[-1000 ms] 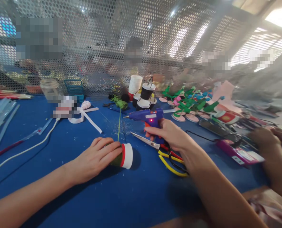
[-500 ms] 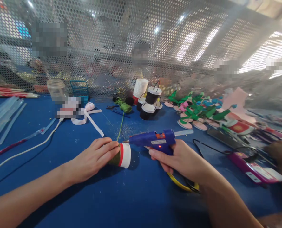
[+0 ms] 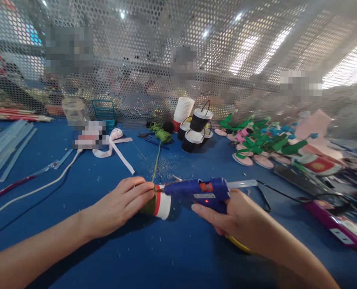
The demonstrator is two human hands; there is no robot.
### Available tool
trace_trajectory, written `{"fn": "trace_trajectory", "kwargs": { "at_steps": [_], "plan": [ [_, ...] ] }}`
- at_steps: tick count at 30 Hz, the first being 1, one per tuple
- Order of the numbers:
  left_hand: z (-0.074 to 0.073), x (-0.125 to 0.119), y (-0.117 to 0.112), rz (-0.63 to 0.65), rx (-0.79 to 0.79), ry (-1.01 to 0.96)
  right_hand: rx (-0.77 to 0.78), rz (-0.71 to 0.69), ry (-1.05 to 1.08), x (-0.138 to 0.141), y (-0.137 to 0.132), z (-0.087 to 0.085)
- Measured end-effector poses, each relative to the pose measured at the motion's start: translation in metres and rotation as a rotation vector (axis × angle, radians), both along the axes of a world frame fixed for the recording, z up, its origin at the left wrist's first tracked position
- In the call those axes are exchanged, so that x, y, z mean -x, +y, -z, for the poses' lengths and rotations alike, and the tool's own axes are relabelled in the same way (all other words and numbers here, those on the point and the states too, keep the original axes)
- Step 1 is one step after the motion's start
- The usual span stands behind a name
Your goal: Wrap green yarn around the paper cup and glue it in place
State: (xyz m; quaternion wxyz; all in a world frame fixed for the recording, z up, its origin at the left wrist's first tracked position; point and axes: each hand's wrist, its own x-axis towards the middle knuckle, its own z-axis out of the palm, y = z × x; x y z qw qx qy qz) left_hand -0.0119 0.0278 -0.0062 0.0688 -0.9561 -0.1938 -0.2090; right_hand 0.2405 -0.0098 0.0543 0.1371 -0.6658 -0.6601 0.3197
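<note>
The left hand (image 3: 121,204) is closed over one cup (image 3: 162,204), which lies on its side on the blue table (image 3: 178,261) with its white rim towards the right; the fingers cover its green-wrapped end, and a red band shows beside the white; the right hand (image 3: 235,218) is wrapped tight round the handle of one blue glue gun (image 3: 200,192), held level, its nozzle touching the upper side of the cup; a clear glue stick juts from the back of the gun. One strand of green yarn (image 3: 156,160) runs from the cup up the table to a small green ball of it. A yellow scissors handle (image 3: 238,245) shows under the right wrist. Further back stand four small black pots (image 3: 193,140) with white tops and wire handles, close together, with one stack of white cups (image 3: 182,109) just behind them; what the pots contain cannot be seen. To the left stand one clear jar (image 3: 74,110) and one blue basket (image 3: 104,112), contents unclear; a bundle of glue sticks (image 3: 3,144) lies at the far left.
</note>
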Motion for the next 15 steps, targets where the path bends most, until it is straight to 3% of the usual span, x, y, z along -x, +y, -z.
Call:
{"fn": "trace_trajectory", "kwargs": {
  "at_steps": [5, 15],
  "plan": [
    [0.0021, -0.0004, 0.0009, -0.017, 0.007, -0.018, -0.104, -0.035, -0.045, -0.0036, -0.0040, 0.0038],
    [-0.0026, -0.0039, -0.0004, -0.005, -0.028, -0.032, -0.157, -0.074, -0.080, -0.0084, -0.0055, 0.0076]
  ]
}}
